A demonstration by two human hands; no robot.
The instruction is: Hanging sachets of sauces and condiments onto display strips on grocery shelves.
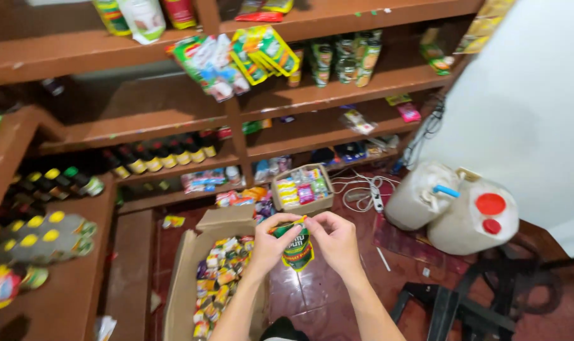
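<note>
1. Your left hand [271, 243] and right hand [337, 239] each pinch the top edge of a green sachet [297, 247], held above the cardboard box [186, 265].
2. It looks light, limp and probably slick.
3. Grip the stiff top seam, not the soft belly.

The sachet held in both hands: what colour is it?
Mostly green sachet, with red and yellow at its top; head view.

Two jugs [454, 208], two boxes [205, 271]
</note>
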